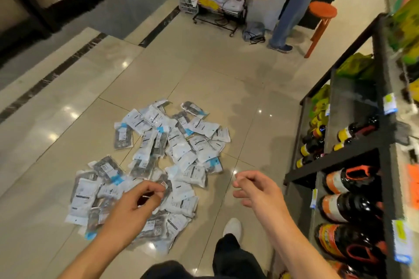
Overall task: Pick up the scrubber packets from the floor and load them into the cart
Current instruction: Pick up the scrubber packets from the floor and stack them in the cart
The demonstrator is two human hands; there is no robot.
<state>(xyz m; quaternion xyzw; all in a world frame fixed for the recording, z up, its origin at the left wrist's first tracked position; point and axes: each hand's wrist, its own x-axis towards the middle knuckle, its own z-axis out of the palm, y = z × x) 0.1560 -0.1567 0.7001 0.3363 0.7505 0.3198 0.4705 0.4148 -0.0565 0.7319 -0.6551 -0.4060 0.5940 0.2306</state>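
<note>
The scrubber packets (167, 161) lie in a loose heap on the tiled floor (226, 79), left of the bottle shelf (353, 149): flat clear pouches with white labels, blue tabs and dark scrubbers inside. Above the heap's near edge, the left hand (136, 206) and right hand (256, 190) hover apart, fingers loosely curled, holding nothing.

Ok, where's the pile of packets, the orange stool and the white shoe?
Pile of packets (181, 149): head view, middle of the heap.
Orange stool (322, 9): head view, round seat.
White shoe (232, 227): head view, toe.
</note>
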